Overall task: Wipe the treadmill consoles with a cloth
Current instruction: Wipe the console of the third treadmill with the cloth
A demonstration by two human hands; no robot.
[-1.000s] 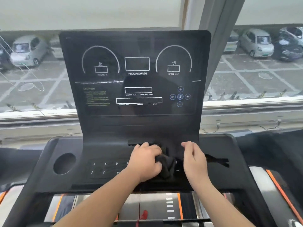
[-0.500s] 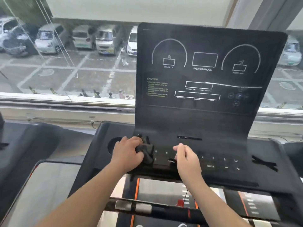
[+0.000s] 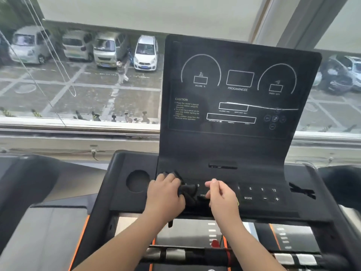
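Left hand (image 3: 166,194) is clamped round a bunched dark cloth (image 3: 188,192), fingers curled over the top of it, pressing it onto the flat lower deck of the treadmill console (image 3: 234,151). The cloth sits at the left end of the console's row of printed keys (image 3: 261,193), hiding the first few of them, and lies just right of the round cup recess (image 3: 137,180) sunk into the console's left wing. The right hand (image 3: 222,198) rests on the console beside the cloth, knuckles up and fingers curled inward with the thumb tip meeting the forefinger. A dark fold of the cloth reaches under it, but I cannot tell whether that hand pinches the fabric or only lies against it. Above both hands rises the console's upright display panel (image 3: 240,85), black and unlit, with white dial outlines and a caution notice printed on it. At the console's right end lies a black strap-like piece (image 3: 301,190). Below the console a red safety clip (image 3: 214,242) hangs near a crossbar (image 3: 175,253). Behind the console a window (image 3: 82,85) looks down on parked cars (image 3: 146,53).
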